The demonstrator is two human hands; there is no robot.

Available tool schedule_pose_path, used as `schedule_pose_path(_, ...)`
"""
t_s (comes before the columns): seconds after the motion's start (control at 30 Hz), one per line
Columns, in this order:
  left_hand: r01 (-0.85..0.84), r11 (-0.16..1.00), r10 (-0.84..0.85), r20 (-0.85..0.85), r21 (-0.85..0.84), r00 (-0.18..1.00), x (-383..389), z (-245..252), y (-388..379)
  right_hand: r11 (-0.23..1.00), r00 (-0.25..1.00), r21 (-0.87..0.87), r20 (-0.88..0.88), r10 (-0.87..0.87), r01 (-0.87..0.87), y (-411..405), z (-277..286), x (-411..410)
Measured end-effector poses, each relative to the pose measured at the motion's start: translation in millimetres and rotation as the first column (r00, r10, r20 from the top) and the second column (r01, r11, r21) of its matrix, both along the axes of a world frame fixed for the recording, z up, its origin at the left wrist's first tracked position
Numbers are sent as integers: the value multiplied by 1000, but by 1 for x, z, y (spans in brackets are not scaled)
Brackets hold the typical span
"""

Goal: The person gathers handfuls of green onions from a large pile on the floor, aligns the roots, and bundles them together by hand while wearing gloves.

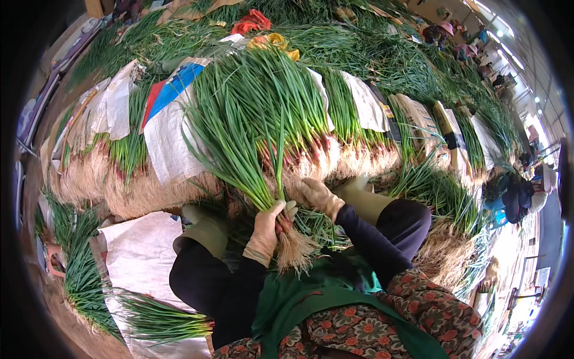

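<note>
My left hand [265, 231], in a pale glove, is closed around the lower stems of a bunch of green onions [246, 179]. The bunch's reddish bulbs and tan roots [293, 251] hang below the fist, and its long leaves fan up and to the left. Just right of the bunch is my right hand [320, 197], gloved too, its fingers curled close to the roots of the piled onions [314, 157] behind. Whether it holds anything cannot be seen.
A long row of root-on onion bunches, separated by woven sacks [172, 143], runs across in front of me. At the lower left a white sack [139, 260] lies under another bunch [166, 318]. More onions cover the floor beyond; several people [437, 35] sit at the far right.
</note>
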State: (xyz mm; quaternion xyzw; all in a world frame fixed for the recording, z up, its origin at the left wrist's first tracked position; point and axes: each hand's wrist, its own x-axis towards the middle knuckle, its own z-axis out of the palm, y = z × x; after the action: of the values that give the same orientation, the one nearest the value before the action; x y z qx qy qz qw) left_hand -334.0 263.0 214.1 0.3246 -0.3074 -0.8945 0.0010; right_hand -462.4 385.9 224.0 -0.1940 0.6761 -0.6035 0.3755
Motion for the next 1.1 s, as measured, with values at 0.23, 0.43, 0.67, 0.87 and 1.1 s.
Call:
schedule_pose_path(0.23,-3,997,1,-31,-74,1000,7,-3,5,996,985,54,149,-83,75,-33,-64,-5)
schedule_pose_path(0.43,-39,999,37,-165,-5,986,2,-11,6,1000,854,-6,520,1,2,-17,-59,-3)
schedule_pose_path(0.67,54,996,-62,-117,-71,991,6,-19,-6,991,929,-116,369,-20,67,-37,-64,-1)
schedule_pose_path(0.87,-18,976,117,-452,217,884,5,6,-5,809,901,453,-28,433,-375,-5,-97,4)
schedule_pose_path(1.1,-25,948,141,-347,319,927,10,9,-19,717,553,574,-772,314,395,-37,-27,-87)
